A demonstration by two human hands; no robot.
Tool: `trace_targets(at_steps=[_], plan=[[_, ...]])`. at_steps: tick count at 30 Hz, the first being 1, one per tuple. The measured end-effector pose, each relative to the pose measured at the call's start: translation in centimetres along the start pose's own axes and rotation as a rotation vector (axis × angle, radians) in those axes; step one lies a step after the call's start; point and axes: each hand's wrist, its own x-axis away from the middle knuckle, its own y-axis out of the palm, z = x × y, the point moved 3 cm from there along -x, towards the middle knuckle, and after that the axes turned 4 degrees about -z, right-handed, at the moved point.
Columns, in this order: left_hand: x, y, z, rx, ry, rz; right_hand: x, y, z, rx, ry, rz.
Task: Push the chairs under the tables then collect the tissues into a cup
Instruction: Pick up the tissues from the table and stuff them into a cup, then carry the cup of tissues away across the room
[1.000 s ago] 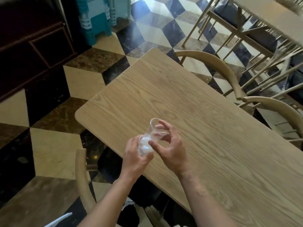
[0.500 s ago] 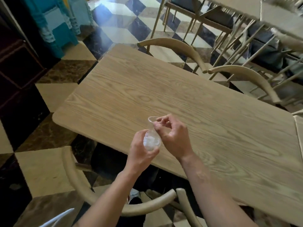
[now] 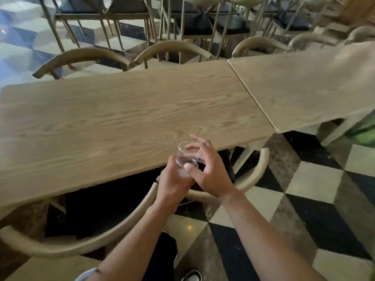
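Over the table edge (image 3: 113, 171) our left hand (image 3: 174, 185) grips the clear cup (image 3: 185, 157) — our right hand (image 3: 207, 169) cups its rim, fingers loose. Tissue step now — next we look for more.

left hand (image 3: 172, 185) grips a small clear plastic cup (image 3: 185, 159) at the long pale wooden bench (image 3: 113, 116) edge; right hand (image 3: 207, 169) fingers (image 3: 193, 148) touch its rim.

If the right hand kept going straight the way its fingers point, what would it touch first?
Probably the cup: the right hand already curls around it. Beyond lies the table, though depth is unclear.
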Motion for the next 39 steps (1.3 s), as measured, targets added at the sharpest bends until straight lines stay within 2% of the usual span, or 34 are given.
trace_targets(at_steps=[4,9,14,19,23,28,33,39], plan=[[0.0,5.0,2.6,-0.099,0.011,-0.148,2.1,-6.0,0.4,-0.089,0.213,0.029],[-2.1,10.2,5.8,-0.255,0.086,-0.401,1.6,-14.3,0.1,0.028,0.408,0.168],[-4.6,15.3,8.1,-0.294,0.141,-0.59,2.9,-18.0,1.5,0.114,0.468,0.201],[-6.2,21.6,9.3,-0.257,0.142,-0.672,6.0,-21.7,3.9,0.089,0.49,0.41],[-5.7,30.4,11.5,-0.314,0.192,-0.822,11.1,-26.5,7.2,-0.031,0.639,0.491],[-6.1,40.9,12.6,-0.482,0.228,-0.893,15.3,-32.4,12.7,-0.118,0.669,0.636],[-8.0,55.3,14.4,-0.665,0.292,-0.908,18.1,-42.7,21.7,-0.207,0.624,0.684],[-9.1,70.5,19.3,-0.803,0.421,-1.008,22.4,-57.6,27.2,-0.31,0.702,0.707]])
